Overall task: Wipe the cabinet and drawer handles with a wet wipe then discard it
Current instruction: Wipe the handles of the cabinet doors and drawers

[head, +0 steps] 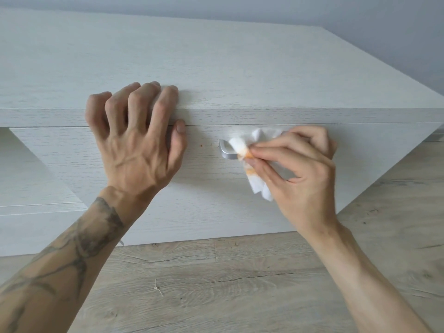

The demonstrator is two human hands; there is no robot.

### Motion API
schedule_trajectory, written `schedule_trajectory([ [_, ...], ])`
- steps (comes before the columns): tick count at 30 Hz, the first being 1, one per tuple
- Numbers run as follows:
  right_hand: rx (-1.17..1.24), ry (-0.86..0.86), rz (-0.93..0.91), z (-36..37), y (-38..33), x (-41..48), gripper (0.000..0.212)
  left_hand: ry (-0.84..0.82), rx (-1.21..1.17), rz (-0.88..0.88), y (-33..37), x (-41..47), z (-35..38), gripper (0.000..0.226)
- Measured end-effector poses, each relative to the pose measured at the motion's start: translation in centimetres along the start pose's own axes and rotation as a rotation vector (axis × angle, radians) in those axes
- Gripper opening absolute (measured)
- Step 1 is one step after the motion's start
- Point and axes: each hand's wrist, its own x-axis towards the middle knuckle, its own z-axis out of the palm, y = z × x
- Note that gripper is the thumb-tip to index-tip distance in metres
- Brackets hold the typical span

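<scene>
A low white wood-grain cabinet fills the upper view, its drawer front facing me. A silver bar handle sits on the drawer, only its left end showing. My right hand pinches a crumpled white wet wipe, stained orange, and holds it wrapped over the handle. My left hand rests on the cabinet's top front edge, fingers bent over the top and thumb on the seam above the drawer.
Small orange specks mark the drawer front left of the handle. Light wood-look flooring lies below the cabinet. An open recess is at the left. A grey wall stands behind.
</scene>
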Motion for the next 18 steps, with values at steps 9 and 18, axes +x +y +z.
schedule_trajectory([
  [9, 0.106, 0.05, 0.24, -2.9, -0.7, -0.7, 0.004, -0.001, 0.001, 0.005, 0.0, -0.1, 0.0, 0.045],
  [18, -0.091, 0.029, 0.094, -0.9, -1.1, -0.3, 0.011, 0.003, 0.003, 0.0, 0.0, -0.1, 0.1, 0.044],
])
